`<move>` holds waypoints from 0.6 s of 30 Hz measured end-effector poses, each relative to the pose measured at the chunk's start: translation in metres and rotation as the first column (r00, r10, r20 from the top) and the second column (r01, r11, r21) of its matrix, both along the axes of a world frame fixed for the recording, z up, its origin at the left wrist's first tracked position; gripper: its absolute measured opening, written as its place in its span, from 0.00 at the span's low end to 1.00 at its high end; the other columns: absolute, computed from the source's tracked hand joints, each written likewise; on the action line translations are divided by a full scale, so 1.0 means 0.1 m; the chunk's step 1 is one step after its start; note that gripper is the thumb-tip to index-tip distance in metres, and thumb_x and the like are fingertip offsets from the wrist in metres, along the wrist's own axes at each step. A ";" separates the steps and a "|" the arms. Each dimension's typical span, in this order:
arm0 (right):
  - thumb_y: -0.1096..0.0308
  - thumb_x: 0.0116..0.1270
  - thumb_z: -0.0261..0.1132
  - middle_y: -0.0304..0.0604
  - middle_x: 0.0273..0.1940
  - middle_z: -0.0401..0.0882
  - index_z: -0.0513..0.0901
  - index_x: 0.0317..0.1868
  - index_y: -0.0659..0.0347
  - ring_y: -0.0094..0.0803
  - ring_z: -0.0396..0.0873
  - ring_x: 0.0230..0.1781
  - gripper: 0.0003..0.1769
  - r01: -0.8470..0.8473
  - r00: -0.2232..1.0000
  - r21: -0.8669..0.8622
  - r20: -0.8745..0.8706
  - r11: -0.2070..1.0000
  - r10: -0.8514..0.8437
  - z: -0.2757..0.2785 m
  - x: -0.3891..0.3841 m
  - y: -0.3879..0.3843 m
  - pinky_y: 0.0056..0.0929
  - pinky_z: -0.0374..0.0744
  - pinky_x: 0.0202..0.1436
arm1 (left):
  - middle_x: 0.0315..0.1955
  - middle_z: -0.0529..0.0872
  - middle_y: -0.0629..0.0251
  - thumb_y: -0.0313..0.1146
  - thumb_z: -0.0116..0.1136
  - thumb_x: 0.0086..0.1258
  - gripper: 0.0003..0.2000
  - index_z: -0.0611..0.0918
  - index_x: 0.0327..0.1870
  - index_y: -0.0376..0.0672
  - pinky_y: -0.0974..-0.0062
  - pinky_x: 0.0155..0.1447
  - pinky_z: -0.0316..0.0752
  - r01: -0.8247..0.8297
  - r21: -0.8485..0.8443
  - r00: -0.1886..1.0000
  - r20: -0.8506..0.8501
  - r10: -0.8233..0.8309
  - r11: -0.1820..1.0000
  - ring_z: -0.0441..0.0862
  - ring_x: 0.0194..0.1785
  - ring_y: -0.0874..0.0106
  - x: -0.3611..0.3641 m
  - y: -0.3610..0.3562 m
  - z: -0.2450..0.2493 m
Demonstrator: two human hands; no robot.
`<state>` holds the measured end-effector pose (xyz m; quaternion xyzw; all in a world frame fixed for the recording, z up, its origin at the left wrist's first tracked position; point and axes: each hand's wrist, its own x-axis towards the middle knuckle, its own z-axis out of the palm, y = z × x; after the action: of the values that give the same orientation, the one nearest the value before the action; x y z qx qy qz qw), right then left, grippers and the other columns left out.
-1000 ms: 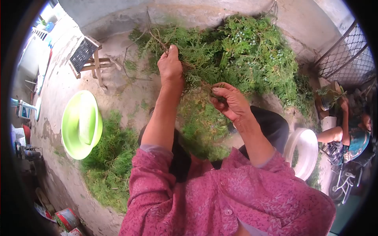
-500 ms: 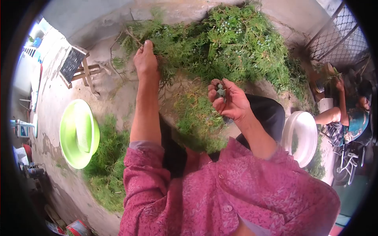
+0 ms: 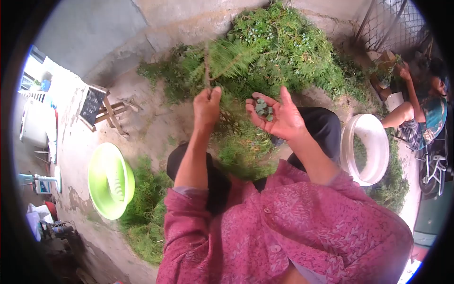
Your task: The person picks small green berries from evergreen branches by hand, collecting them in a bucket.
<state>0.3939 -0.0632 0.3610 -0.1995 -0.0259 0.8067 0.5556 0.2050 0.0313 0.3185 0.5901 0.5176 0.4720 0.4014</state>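
1. My left hand (image 3: 206, 112) is clenched around the stem of a sprig (image 3: 207, 75), raised in front of the pile (image 3: 293, 52) of greenery at the far side.
2. My right hand (image 3: 283, 119) is cupped, palm up, thumb spread, with small green berries (image 3: 262, 110) lying against the curled fingers.
3. I see the green basin (image 3: 100, 182) on the left, near more cuttings (image 3: 144, 208).
4. The white tub (image 3: 346, 149) stands right, between my knee and another person (image 3: 432, 118).

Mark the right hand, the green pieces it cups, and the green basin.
Right hand (image 3: 284, 120), head view: the palm.
Green pieces (image 3: 262, 109), head view: middle of the cluster.
Green basin (image 3: 101, 181), head view: inner wall.
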 end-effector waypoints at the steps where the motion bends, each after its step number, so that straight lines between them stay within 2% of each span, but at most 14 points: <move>1: 0.40 0.62 0.48 0.57 0.51 0.69 0.66 0.54 0.67 0.45 0.72 0.47 0.36 0.047 0.998 -0.043 -0.045 0.998 -0.049 0.08 0.05 -0.06 0.39 0.77 0.49 | 0.13 0.63 0.72 0.38 0.54 0.63 0.16 0.69 0.19 0.37 0.75 0.24 0.57 -0.002 0.017 1.000 -0.017 0.002 1.000 0.58 0.21 0.80 0.02 -0.07 0.00; 3: 0.41 0.57 0.56 0.60 0.50 0.68 0.67 0.53 0.69 0.48 0.72 0.47 0.38 0.127 0.985 -0.049 -0.114 0.991 -0.132 0.14 0.26 -0.16 0.41 0.76 0.50 | 0.12 0.64 0.64 0.36 0.54 0.63 0.16 0.67 0.19 0.37 0.71 0.24 0.59 0.018 0.151 0.973 -0.230 0.017 0.988 0.61 0.18 0.73 0.03 -0.15 0.08; 4: 0.41 0.55 0.59 0.61 0.49 0.68 0.68 0.53 0.69 0.48 0.72 0.47 0.38 0.199 0.971 -0.051 -0.127 0.979 -0.204 0.22 0.39 -0.24 0.40 0.77 0.49 | 0.12 0.64 0.64 0.36 0.54 0.63 0.16 0.67 0.19 0.37 0.71 0.24 0.59 0.018 0.175 0.969 -0.244 0.026 0.984 0.61 0.18 0.73 0.01 -0.16 0.07; 6: 0.44 0.53 0.63 0.60 0.47 0.70 0.70 0.49 0.71 0.46 0.74 0.44 0.37 0.350 0.936 0.085 -0.054 0.933 -0.347 0.31 0.76 -0.41 0.38 0.79 0.47 | 0.14 0.67 0.55 0.33 0.54 0.62 0.14 0.66 0.20 0.37 0.65 0.24 0.61 0.086 0.500 0.914 -0.384 0.132 0.862 0.67 0.19 0.59 0.00 -0.17 0.05; 8: 0.43 0.54 0.62 0.57 0.43 0.73 0.72 0.45 0.70 0.42 0.75 0.43 0.35 0.451 0.860 0.289 0.114 0.844 -0.498 0.37 1.22 -0.62 0.35 0.80 0.47 | 0.16 0.69 0.54 0.32 0.55 0.61 0.13 0.66 0.20 0.38 0.62 0.25 0.62 0.098 0.542 0.908 -0.392 0.149 0.834 0.68 0.22 0.55 0.04 -0.26 0.18; 9: 0.42 0.55 0.60 0.55 0.42 0.73 0.72 0.45 0.70 0.40 0.75 0.43 0.35 0.580 0.765 0.243 0.165 0.778 -0.622 0.43 1.41 -0.76 0.32 0.79 0.48 | 0.18 0.71 0.53 0.31 0.56 0.60 0.13 0.66 0.21 0.38 0.60 0.26 0.63 0.107 0.570 0.905 -0.396 0.158 0.814 0.69 0.24 0.51 0.06 -0.31 0.25; 10: 0.41 0.58 0.56 0.53 0.43 0.74 0.72 0.45 0.70 0.39 0.75 0.43 0.34 0.597 0.710 0.328 0.207 0.732 -0.673 0.36 1.75 -0.90 0.30 0.78 0.48 | 0.18 0.71 0.53 0.31 0.56 0.60 0.13 0.66 0.21 0.38 0.60 0.26 0.63 0.111 0.578 0.903 -0.398 0.161 0.808 0.69 0.24 0.51 0.06 -0.34 0.30; 12: 0.43 0.61 0.54 0.49 0.45 0.74 0.72 0.48 0.68 0.33 0.74 0.43 0.32 0.611 0.373 0.525 0.469 0.592 -0.801 0.23 2.31 -1.25 0.28 0.75 0.52 | 0.21 0.72 0.53 0.31 0.56 0.60 0.09 0.70 0.25 0.39 0.60 0.26 0.65 0.152 0.605 0.867 -0.462 0.189 0.782 0.71 0.25 0.52 0.09 -0.38 0.38; 13: 0.43 0.62 0.55 0.46 0.44 0.74 0.71 0.51 0.68 0.31 0.74 0.44 0.33 0.718 0.184 0.500 0.535 0.484 -0.824 0.11 2.58 -1.39 0.28 0.73 0.53 | 0.21 0.72 0.53 0.31 0.56 0.60 0.09 0.70 0.25 0.39 0.60 0.26 0.65 0.156 0.608 0.865 -0.465 0.190 0.778 0.71 0.25 0.52 0.11 -0.38 0.42; 14: 0.44 0.63 0.53 0.45 0.44 0.74 0.71 0.52 0.69 0.31 0.73 0.46 0.33 0.617 -0.199 0.637 0.694 0.461 -0.692 0.05 2.64 -1.53 0.28 0.72 0.54 | 0.23 0.73 0.54 0.31 0.55 0.60 0.07 0.72 0.27 0.39 0.61 0.26 0.66 0.189 0.642 0.841 -0.496 0.215 0.743 0.72 0.25 0.53 0.11 -0.39 0.45; 15: 0.47 0.62 0.55 0.49 0.47 0.74 0.71 0.52 0.69 0.38 0.73 0.49 0.31 0.605 -0.290 0.577 0.801 0.548 -0.524 -0.25 3.00 -1.68 0.32 0.71 0.55 | 0.24 0.73 0.55 0.31 0.55 0.61 0.06 0.73 0.29 0.39 0.62 0.26 0.67 0.222 0.671 0.816 -0.525 0.243 0.707 0.72 0.25 0.54 0.11 -0.42 0.49; 16: 0.50 0.61 0.57 0.52 0.48 0.74 0.72 0.52 0.68 0.42 0.72 0.50 0.29 0.467 -0.613 0.500 0.778 0.729 -0.140 -0.23 2.95 -1.79 0.35 0.69 0.55 | 0.24 0.73 0.55 0.31 0.55 0.61 0.06 0.73 0.29 0.39 0.62 0.26 0.67 0.223 0.671 0.812 -0.530 0.246 0.708 0.72 0.25 0.54 0.13 -0.45 0.54; 17: 0.52 0.60 0.58 0.55 0.49 0.73 0.73 0.52 0.67 0.47 0.71 0.51 0.28 0.388 -0.846 0.318 0.495 0.865 0.197 -0.21 2.88 -1.89 0.37 0.68 0.56 | 0.24 0.73 0.55 0.30 0.55 0.60 0.07 0.72 0.27 0.39 0.61 0.26 0.67 0.246 0.689 0.811 -0.531 0.244 0.681 0.72 0.25 0.54 0.14 -0.48 0.61; 18: 0.52 0.60 0.58 0.55 0.49 0.73 0.73 0.52 0.67 0.47 0.71 0.51 0.28 0.382 -0.844 0.319 0.502 0.867 0.188 -0.28 2.83 -1.92 0.37 0.68 0.56 | 0.23 0.73 0.54 0.30 0.56 0.60 0.09 0.70 0.24 0.38 0.60 0.26 0.66 0.270 0.707 0.809 -0.534 0.244 0.654 0.72 0.25 0.54 0.15 -0.49 0.66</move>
<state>0.6769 -0.2555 0.3330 -0.8928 -0.3628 -0.1098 0.2432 0.2197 -0.0179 0.3844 0.8213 0.3658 0.4338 -0.0584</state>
